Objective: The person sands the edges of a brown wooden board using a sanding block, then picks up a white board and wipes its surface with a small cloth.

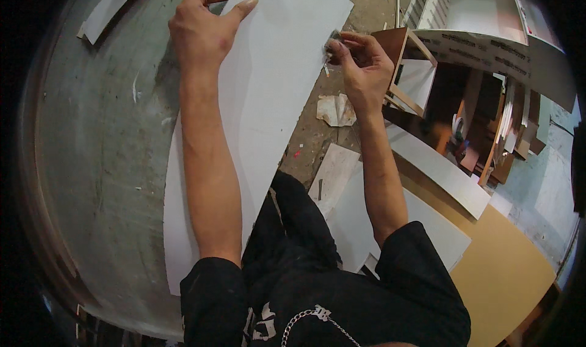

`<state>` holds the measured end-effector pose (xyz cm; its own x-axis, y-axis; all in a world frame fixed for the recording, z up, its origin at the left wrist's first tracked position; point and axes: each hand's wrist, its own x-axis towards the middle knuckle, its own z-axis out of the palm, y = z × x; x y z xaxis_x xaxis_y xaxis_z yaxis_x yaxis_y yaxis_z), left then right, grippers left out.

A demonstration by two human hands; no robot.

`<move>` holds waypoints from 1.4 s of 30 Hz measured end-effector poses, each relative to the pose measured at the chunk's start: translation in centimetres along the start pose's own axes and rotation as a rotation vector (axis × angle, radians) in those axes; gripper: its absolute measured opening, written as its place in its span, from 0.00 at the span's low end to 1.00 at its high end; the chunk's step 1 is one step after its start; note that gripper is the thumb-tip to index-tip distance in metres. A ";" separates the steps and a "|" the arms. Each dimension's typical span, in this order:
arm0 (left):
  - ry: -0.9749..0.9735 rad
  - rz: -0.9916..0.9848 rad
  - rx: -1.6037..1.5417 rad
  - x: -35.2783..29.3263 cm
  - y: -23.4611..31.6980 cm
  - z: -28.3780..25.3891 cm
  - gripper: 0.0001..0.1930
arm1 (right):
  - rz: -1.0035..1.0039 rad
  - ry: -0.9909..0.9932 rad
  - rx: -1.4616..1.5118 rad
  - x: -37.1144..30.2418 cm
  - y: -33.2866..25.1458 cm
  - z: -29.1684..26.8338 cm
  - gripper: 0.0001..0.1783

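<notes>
A long white panel [268,72] lies along the edge of a grey worktable [110,133]. At its far left edge rests my left hand [204,29], thumb stretched over the white surface and fingers apart from it. My right hand [366,63] is at the panel's right edge near the far end, with thumb and fingers pinched together. Between them is a small dark grey, fuzzy-looking wad [333,40], partly hidden by the fingers. Whether the wad touches the panel's edge is hard to tell.
A narrow white strip [116,8] lies at the table's far left. On the floor to the right are a crumpled paper [336,110], white boards [436,164] and a tan board [506,255]. Wooden frames and a white cabinet carcass [482,11] stand beyond.
</notes>
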<state>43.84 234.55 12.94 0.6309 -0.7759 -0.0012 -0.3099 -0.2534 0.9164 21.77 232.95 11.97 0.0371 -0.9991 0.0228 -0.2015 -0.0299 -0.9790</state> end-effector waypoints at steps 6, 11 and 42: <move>-0.014 0.046 0.008 0.1 0.1 0.2 0.31 | -0.177 -0.030 -0.117 2.7 1.7 -0.6 0.02; -0.019 -0.005 -0.008 0.4 -0.2 0.0 0.30 | -0.108 -0.052 -0.227 -2.2 1.4 -0.4 0.06; -0.025 0.048 0.023 -0.1 0.4 -0.4 0.30 | 0.012 -0.139 -0.305 -8.1 -1.1 0.6 0.08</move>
<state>43.87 234.77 13.48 0.5971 -0.8015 0.0323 -0.3559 -0.2286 0.9061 22.27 241.05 12.70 0.1618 -0.9861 -0.0367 -0.4859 -0.0473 -0.8727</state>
